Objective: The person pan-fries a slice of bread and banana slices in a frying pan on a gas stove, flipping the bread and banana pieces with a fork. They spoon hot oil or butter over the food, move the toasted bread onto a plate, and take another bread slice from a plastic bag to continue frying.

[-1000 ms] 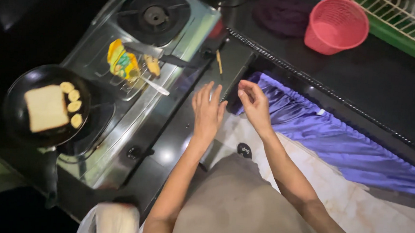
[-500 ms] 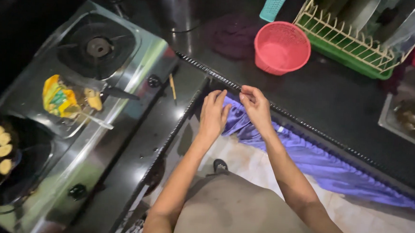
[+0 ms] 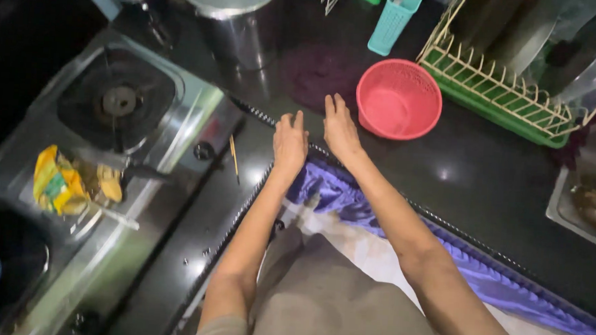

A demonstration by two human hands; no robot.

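Pink basket sits just right of the right hand; left hand farther. Both hands flat, open, empty on the black table.

A round pink plastic basket stands upright and empty on the dark counter, just beside the green dish rack.
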